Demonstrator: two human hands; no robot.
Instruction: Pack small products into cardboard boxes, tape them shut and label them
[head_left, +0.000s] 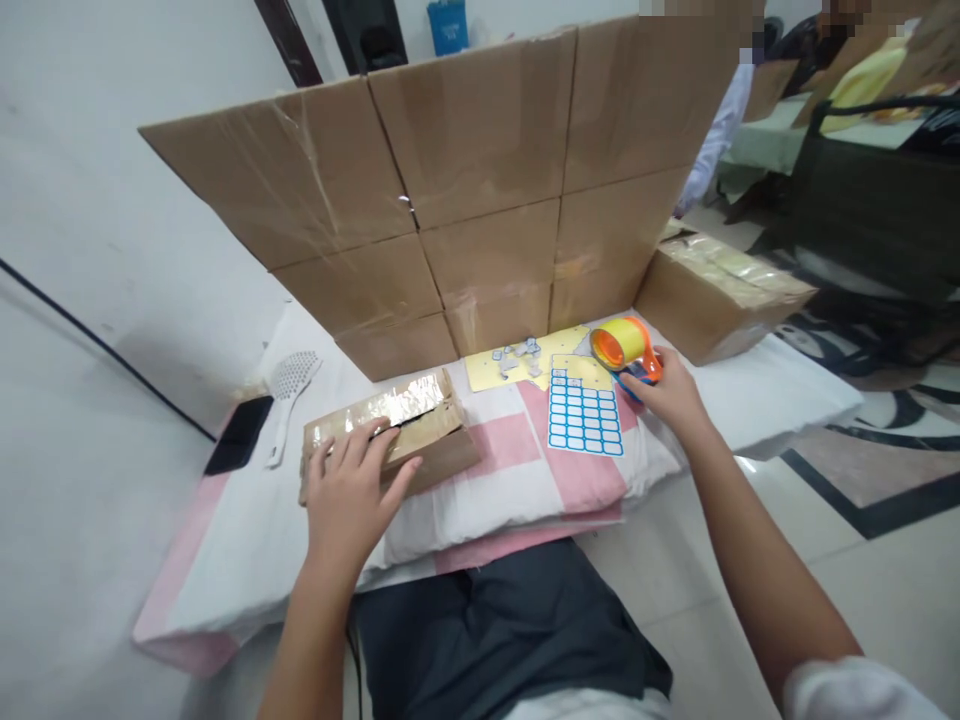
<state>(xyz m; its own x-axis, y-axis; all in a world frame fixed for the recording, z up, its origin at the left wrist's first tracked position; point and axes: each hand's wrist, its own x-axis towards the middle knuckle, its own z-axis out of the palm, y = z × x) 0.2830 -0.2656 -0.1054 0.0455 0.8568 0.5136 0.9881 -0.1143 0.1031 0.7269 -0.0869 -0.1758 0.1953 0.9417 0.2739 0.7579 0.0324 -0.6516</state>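
Observation:
Beneath my left hand (358,475) is a small cardboard box (442,455) with shiny clear tape over its top; the fingers lie spread across it. My right hand (667,390) is wrapped round the handle of an orange and blue tape dispenser (646,350), which carries a yellow roll of tape. Just left of the dispenser lies a sheet of blue-bordered labels (585,418). The sheet overlaps a yellow paper (487,372) with small grey-white cut-out pieces on it.
A tall cardboard screen (487,180) stands along the back of the cloth-covered table (232,560). At the left lie a slotted spatula (289,400) and a black phone (238,435). Another taped cardboard box (712,300) sits at the right; a dark chair (877,200) and a person's sleeve (720,135) are beyond.

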